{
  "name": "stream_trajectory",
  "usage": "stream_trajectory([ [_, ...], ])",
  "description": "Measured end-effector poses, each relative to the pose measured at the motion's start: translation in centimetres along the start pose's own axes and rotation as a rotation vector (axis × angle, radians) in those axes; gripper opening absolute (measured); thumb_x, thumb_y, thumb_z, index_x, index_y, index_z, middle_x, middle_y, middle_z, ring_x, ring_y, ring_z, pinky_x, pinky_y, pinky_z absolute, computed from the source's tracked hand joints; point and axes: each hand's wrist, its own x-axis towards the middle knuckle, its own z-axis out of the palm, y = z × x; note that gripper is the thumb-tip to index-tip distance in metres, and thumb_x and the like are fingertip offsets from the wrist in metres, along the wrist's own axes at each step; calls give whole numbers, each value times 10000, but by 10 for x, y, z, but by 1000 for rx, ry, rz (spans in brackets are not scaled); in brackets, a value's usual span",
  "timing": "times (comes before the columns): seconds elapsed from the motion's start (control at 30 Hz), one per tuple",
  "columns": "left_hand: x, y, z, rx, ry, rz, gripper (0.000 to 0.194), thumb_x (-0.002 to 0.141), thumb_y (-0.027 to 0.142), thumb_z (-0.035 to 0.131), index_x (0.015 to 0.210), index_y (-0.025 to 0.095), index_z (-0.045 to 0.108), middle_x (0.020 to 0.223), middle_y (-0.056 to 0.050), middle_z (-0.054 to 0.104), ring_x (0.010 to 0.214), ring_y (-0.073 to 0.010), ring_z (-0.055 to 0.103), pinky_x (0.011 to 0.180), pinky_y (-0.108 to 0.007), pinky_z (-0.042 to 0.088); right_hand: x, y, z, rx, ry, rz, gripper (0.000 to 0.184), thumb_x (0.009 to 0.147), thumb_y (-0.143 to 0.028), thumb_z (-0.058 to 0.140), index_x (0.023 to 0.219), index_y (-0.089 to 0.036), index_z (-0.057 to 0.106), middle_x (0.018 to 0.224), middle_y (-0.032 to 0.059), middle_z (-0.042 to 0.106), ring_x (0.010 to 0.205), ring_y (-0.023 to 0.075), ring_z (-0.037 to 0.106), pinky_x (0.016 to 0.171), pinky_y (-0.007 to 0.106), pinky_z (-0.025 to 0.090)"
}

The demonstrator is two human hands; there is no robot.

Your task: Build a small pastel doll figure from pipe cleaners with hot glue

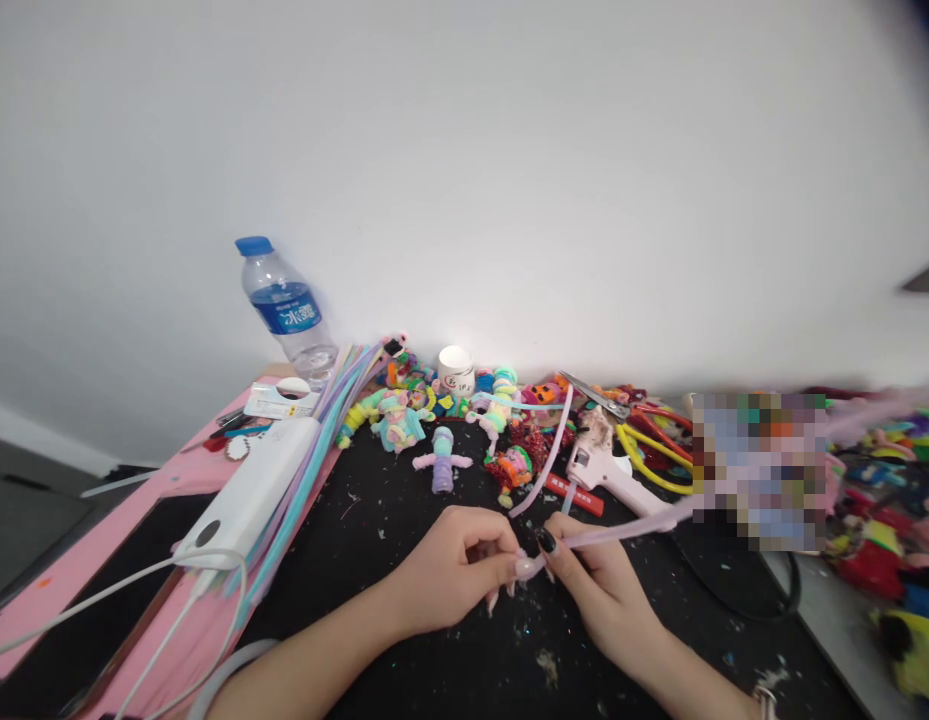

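A long pale pink pipe cleaner (629, 527) runs from between my hands out to the upper right. Its near end is wound into a small coil (525, 568), pinched by the fingertips of my left hand (468, 565). Thumb and fingers of my right hand (595, 570) close on the strand just right of the coil. Beyond my hands stands or lies a small doll of twisted pipe cleaner (442, 460), with a purple body, pink arms and a blue-green head. Another pink pipe cleaner piece (550, 455) curves behind my right hand.
A pink glue gun (610, 465), scissors (651, 425) and a red stick (574, 494) lie behind my right hand. Colourful figures (396, 420), a paper cup (456, 370) and a water bottle (284, 305) line the wall. Left are loose pipe cleaners (299, 510), a white power bank (254, 490) and a phone (96, 610).
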Motion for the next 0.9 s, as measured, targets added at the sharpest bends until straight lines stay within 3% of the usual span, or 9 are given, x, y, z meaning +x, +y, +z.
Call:
stream_trajectory([
  [0.23,0,-3,2,-26,-104,-111,228,755,309,592,608,141,540,529,30,521,403,-70,458,415,-182,372,0,0,1,-3,-47,-2,325,906,-298,370,607,-185,425,561,-37,382,520,113,383,493,221,319],
  [0.37,3,-3,0,-113,25,-55,240,784,348,567,679,133,580,518,38,517,395,-66,449,421,-184,342,2,-1,0,2,26,-12,305,892,-287,406,610,-180,450,567,-30,411,528,115,397,499,222,323],
  [0.57,6,-4,-2,-275,222,10,257,815,337,551,677,122,579,445,48,481,398,-52,400,441,-177,304,4,-6,1,-87,-106,-55,290,881,-236,430,600,-172,467,548,-35,424,507,99,390,497,221,302],
  [0.8,6,-4,0,-656,173,-67,203,788,309,597,693,135,559,514,47,473,432,-42,381,448,-167,306,7,-7,0,-114,-129,-53,290,902,-246,407,633,-172,486,559,-50,381,504,88,359,488,212,287],
  [0.9,6,-4,-1,-592,164,-61,202,806,320,569,714,141,552,512,45,477,436,-50,397,450,-169,317,5,-7,-1,-118,-111,-40,282,898,-242,410,640,-170,499,566,-41,414,512,93,378,494,215,295],
])
